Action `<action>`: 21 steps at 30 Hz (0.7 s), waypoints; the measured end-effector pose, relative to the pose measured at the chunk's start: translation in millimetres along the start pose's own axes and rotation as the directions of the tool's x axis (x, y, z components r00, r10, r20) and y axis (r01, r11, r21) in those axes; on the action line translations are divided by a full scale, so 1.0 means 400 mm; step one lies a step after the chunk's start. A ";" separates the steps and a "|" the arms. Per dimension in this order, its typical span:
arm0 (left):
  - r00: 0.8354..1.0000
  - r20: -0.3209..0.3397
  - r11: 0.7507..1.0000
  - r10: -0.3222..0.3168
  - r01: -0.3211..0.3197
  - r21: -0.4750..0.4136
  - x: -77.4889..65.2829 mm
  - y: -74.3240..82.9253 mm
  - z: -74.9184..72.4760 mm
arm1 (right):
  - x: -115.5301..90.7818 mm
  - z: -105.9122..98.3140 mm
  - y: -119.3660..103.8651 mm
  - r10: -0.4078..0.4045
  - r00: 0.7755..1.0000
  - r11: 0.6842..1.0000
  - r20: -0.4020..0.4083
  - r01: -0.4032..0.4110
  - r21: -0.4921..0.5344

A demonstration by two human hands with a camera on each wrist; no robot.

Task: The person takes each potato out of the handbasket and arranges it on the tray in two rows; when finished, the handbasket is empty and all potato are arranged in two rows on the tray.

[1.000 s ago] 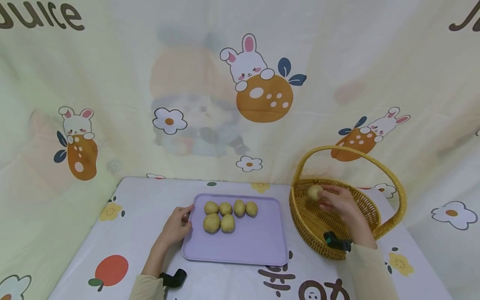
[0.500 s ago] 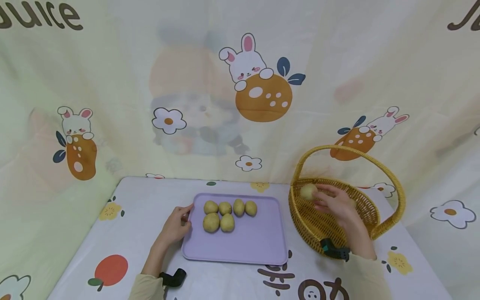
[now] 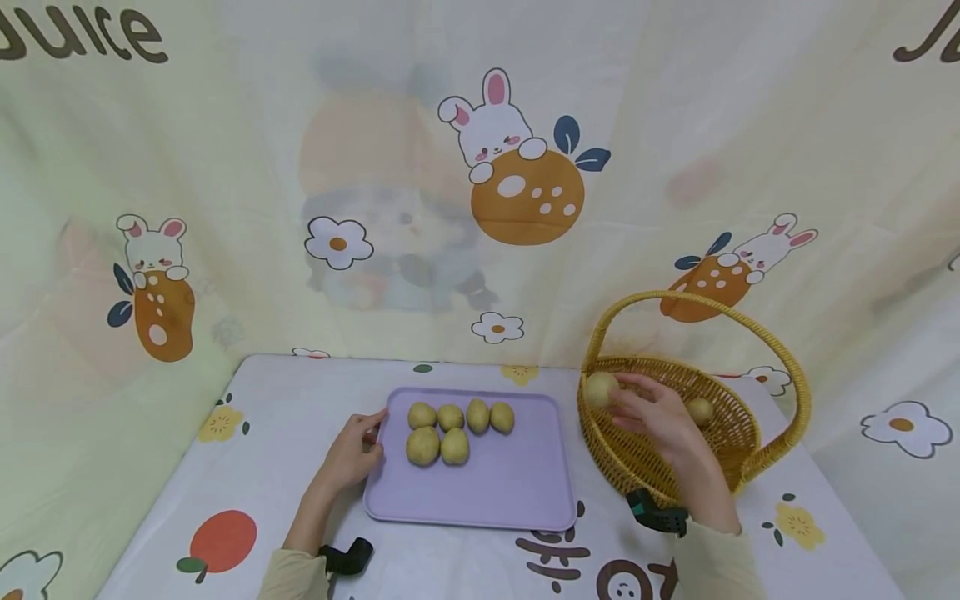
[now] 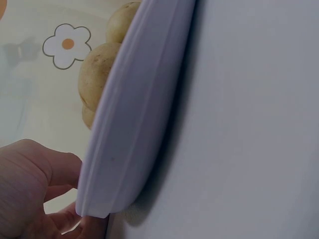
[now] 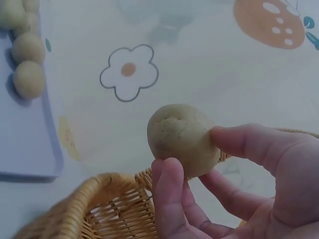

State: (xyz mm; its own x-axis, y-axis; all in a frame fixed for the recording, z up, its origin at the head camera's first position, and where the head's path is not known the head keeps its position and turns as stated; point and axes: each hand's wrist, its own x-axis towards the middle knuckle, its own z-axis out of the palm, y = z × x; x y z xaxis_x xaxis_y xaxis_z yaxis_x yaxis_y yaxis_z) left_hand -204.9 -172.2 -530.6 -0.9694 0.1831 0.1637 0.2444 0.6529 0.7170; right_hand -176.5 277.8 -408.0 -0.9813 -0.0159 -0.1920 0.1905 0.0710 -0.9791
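Note:
My right hand (image 3: pixel 656 417) pinches a round, pale potato (image 5: pixel 177 137) between thumb and fingers, over the left rim of the wicker basket (image 3: pixel 598 454). Another potato (image 3: pixel 701 411) lies inside the basket, at its right. On the left, my left hand (image 3: pixel 351 452) grips the left edge of a lilac tray (image 3: pixel 517 487). The left wrist view shows its thumb and fingers at the tray's corner, some fingertips hidden. Several potatoes (image 3: pixel 454 447) sit in two rows toward the tray's upper left.
A tall arched handle (image 3: pixel 697 298) rises over the basket, above the right forearm. The tray and basket stand side by side on a printed white tablecloth (image 3: pixel 450 562). Behind them hangs a printed curtain (image 3: pixel 405 333).
The right hand has moved left inside the basket toward its rim, carrying the potato. The potato left behind in the basket has come into view. Left hand and tray have stayed put.

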 end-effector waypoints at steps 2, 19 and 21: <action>1.000 0.000 1.000 0.000 0.000 0.002 0.000 -0.001 0.000 | -0.008 0.010 0.000 -0.009 1.000 1.000 0.008 0.009 0.023; 1.000 0.002 1.000 -0.003 0.003 -0.004 -0.002 0.007 -0.002 | -0.011 0.134 0.039 -0.045 0.998 0.998 0.053 0.042 0.055; 1.000 0.001 1.000 -0.007 0.007 -0.004 -0.001 0.008 -0.002 | -0.005 0.151 0.047 -0.048 0.997 0.998 0.060 0.046 0.039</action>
State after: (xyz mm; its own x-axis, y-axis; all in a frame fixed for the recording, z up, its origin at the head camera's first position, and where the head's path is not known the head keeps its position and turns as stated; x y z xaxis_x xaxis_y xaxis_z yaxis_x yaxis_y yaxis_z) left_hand -203.8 -171.0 -527.8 -0.9710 0.1795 0.1576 0.2374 0.6510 0.7210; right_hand -169.0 218.8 -430.1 -0.9857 -0.0792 -0.1486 0.1465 0.0309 -0.9887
